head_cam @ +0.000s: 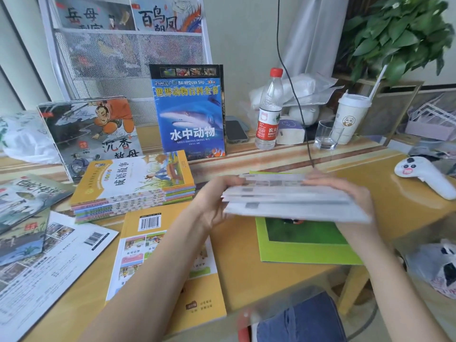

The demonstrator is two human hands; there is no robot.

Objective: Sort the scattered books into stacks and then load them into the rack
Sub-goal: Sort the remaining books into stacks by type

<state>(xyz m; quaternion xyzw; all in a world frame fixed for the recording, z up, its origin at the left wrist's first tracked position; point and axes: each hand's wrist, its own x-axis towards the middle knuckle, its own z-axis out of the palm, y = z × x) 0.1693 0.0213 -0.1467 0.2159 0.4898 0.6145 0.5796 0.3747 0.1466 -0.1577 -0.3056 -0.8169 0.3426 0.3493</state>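
Observation:
I hold a small stack of thin white books point(291, 201) level above the table, blurred by motion. My left hand point(217, 201) grips its left edge and my right hand point(355, 193) grips its right edge. Under it lies a green book point(303, 243). A yellow book point(170, 262) lies face down near the front. A neat stack of yellow-covered books point(133, 186) sits left of centre. A blue shark book point(190, 112) and an illustrated warrior book point(91, 134) stand leaning at the back. The white mesh rack point(128, 53) behind them holds two picture books.
More books point(42, 257) lie scattered at the left edge. A water bottle point(269, 109), a phone point(235, 132), a glass point(328, 134), a paper cup point(350, 117) and a white controller point(424, 176) stand along the back and right. A potted plant point(399, 33) is at far right.

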